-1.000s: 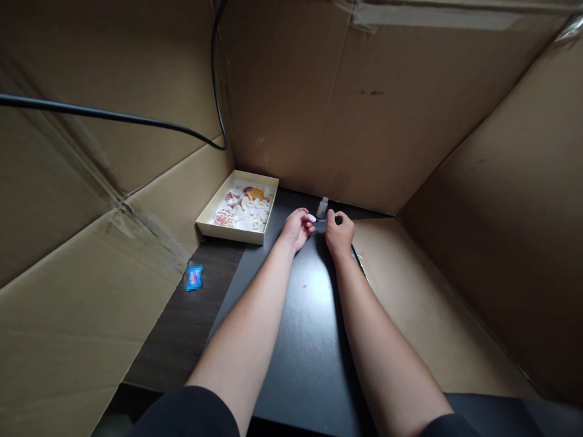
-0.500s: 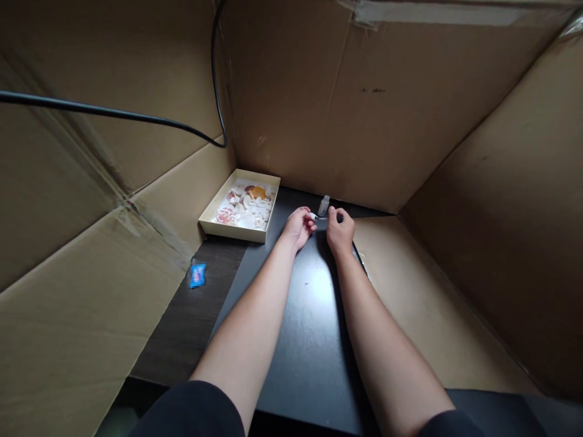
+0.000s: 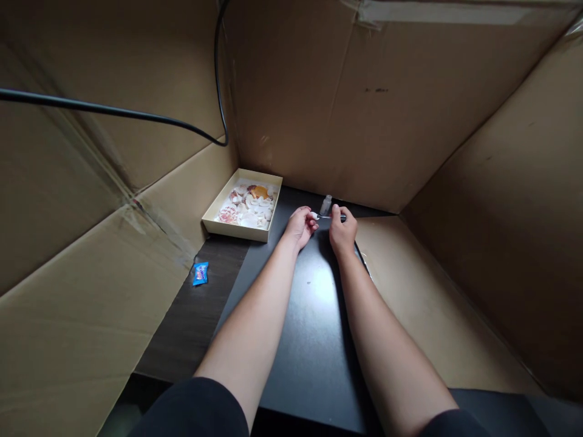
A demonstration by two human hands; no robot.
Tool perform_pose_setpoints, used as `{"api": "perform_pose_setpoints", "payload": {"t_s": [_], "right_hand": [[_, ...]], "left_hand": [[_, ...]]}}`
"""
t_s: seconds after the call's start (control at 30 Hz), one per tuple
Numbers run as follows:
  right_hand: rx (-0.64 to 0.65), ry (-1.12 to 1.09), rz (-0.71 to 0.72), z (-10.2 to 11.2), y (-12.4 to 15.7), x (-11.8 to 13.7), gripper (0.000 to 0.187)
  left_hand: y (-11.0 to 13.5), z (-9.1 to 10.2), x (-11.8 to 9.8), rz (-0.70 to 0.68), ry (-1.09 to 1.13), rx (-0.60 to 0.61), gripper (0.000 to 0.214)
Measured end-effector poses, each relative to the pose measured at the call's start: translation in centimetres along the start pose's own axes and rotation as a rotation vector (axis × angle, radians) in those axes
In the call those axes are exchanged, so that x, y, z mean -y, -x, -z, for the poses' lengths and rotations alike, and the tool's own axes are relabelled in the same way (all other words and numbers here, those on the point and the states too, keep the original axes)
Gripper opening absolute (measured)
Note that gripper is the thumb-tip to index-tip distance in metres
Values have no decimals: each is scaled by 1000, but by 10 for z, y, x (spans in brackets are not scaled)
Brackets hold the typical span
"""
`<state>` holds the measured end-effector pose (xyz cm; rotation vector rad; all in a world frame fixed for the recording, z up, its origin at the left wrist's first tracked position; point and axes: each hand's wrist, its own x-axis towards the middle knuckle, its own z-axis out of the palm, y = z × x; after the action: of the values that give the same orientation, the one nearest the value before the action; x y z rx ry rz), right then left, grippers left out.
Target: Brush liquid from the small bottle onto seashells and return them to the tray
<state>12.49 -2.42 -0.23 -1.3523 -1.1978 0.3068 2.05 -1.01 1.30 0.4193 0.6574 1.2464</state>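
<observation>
out at twelve o'clock, my left hand (image 3: 301, 227) has a small white piece (image 3: 314, 215) pinched, right hand (image 3: 343, 233) closed around a thin dark-handled tool (image 3: 343, 217) pointing at it, little bottle (image 3: 326, 204) just beyond.

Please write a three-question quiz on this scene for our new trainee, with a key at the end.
1. Which hand holds the small white piece: A) left; B) right; C) neither?
2. True or false: the blue packet lies inside the shallow box.
3. Fill in: just beyond the right hand is a small pale ____.

Key:
1. A, the left hand.
2. False; it lies on the dark table, outside the box.
3. Bottle.
</observation>
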Motion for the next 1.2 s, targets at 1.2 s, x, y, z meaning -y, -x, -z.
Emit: {"api": "perform_pose_setpoints", "payload": {"t_s": [1.2], "right_hand": [[-68, 152, -91, -3, 2, -1, 25]], "left_hand": [[-1, 2, -2, -12, 5, -31, 17]]}}
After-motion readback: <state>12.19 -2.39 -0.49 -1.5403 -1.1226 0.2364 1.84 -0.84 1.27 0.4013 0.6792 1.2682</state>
